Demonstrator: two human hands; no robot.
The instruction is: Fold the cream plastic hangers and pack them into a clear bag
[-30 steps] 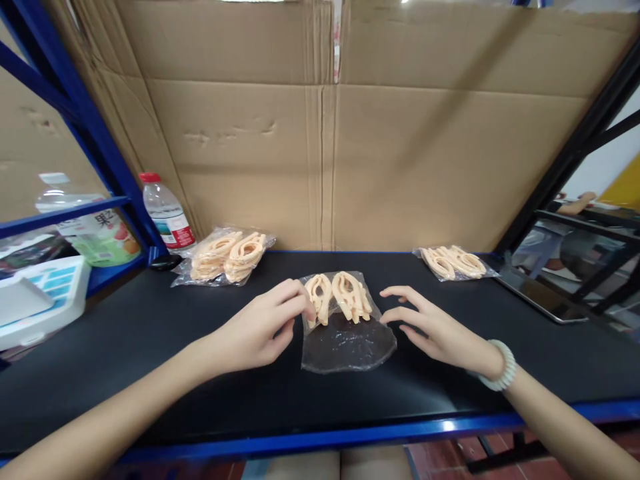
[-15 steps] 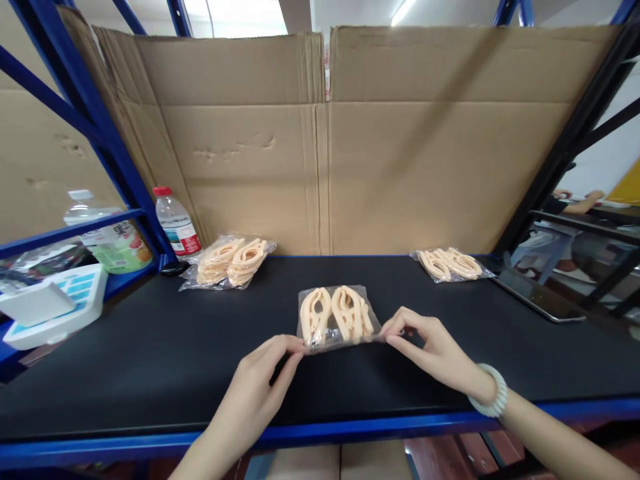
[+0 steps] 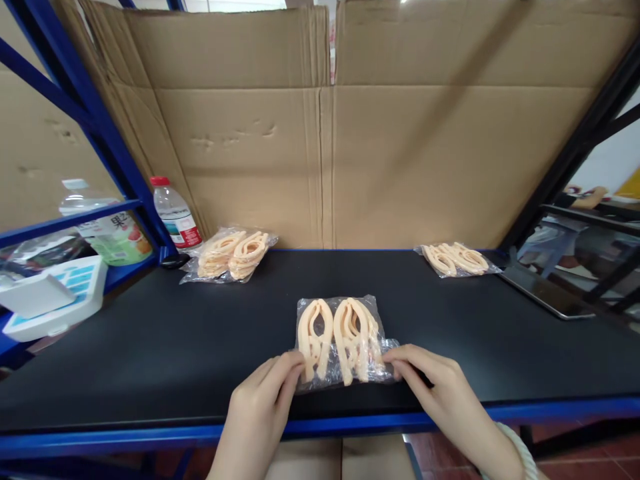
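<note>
A clear plastic bag (image 3: pixel 331 383) lies on the black tabletop in front of me. Inside it, two groups of cream folding hangers (image 3: pixel 320 340) sit side by side, looped ends pointing away from me. The bag's near part appears folded up over the hangers' lower ends, with a crinkled edge across them. My left hand (image 3: pixel 267 400) pinches the bag at its lower left side. At the right side, my right hand (image 3: pixel 440 387) pinches the bag between thumb and fingers; a bit of loose film sticks out there. The fingertips partly cover the bag's edges.
Bagged hangers (image 3: pixel 233 255) lie at the back left, and another bag of hangers (image 3: pixel 457 259) at the back right, near a dark flat device (image 3: pixel 547 290). A red-capped bottle (image 3: pixel 175 217) stands at the left. Cardboard (image 3: pixel 250 153) walls the back; a blue rail (image 3: pixel 360 423) edges the front.
The bag's near part has been folded up over the hangers' lower ends. Both hands have come slightly nearer to me, still pinching its sides. My view has tilted down a little.
</note>
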